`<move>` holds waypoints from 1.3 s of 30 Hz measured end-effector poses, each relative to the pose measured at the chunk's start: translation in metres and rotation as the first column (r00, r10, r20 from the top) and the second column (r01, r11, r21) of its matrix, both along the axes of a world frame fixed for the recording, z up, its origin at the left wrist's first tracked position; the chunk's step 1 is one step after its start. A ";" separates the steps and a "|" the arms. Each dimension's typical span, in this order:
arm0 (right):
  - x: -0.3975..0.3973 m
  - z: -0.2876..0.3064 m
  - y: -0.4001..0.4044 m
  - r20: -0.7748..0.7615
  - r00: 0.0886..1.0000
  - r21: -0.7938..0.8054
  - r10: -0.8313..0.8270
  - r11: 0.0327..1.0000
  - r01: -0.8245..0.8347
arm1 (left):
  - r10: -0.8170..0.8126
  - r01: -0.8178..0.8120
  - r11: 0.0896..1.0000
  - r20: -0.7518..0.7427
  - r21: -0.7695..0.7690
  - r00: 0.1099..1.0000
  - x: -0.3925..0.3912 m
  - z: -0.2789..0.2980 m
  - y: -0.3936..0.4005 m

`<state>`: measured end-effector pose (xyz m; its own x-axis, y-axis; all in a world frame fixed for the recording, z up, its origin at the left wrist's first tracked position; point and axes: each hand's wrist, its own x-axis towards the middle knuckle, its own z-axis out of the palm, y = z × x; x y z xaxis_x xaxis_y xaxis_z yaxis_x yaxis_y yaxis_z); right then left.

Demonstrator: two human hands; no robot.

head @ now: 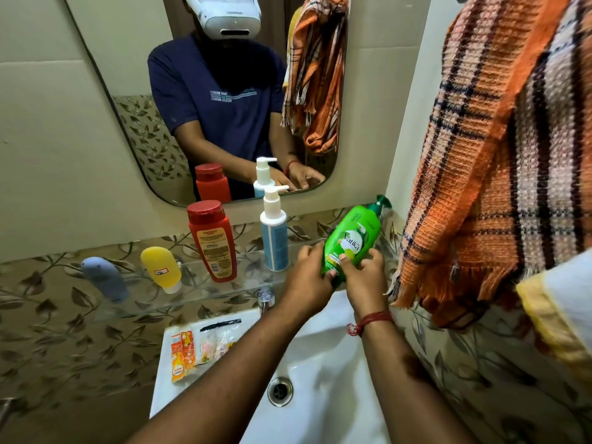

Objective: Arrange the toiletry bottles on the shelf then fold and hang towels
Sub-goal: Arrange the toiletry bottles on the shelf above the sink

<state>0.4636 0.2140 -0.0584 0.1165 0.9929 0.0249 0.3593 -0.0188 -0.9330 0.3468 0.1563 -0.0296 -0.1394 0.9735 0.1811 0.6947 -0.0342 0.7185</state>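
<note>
A green pump bottle (354,240) stands at the right end of the glass shelf (205,285), tilted to the right. My left hand (309,277) grips its lower left side and my right hand (363,274) pinches its lower front. Further left on the shelf stand a white and blue pump bottle (275,238), a red bottle (213,241), a yellow tube (161,267) and a grey-blue tube (105,278). An orange checked towel (480,174) hangs on the right, with a white and yellow towel (560,306) in front of it.
Below the shelf is a white sink (320,363) with a drain (280,390) and a chrome tap (266,298). Several sachets (198,346) lie on the sink's left rim. A mirror (224,91) hangs above the shelf.
</note>
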 end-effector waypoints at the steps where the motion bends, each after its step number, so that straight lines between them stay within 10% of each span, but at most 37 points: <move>1: 0.000 0.004 -0.003 0.007 1.000 0.037 0.010 0.999 -0.011 | 0.007 -0.008 0.999 0.028 0.038 1.000 0.001 -0.002 -0.002; 14: -0.009 0.021 0.010 0.133 0.983 0.149 0.128 0.978 -0.148 | 0.149 -0.222 0.950 0.306 0.220 0.940 0.003 0.003 0.020; 39: -0.016 0.072 -0.037 0.206 0.966 0.070 0.156 0.982 -0.173 | 0.230 -0.269 0.958 0.300 0.097 0.926 0.003 -0.006 0.040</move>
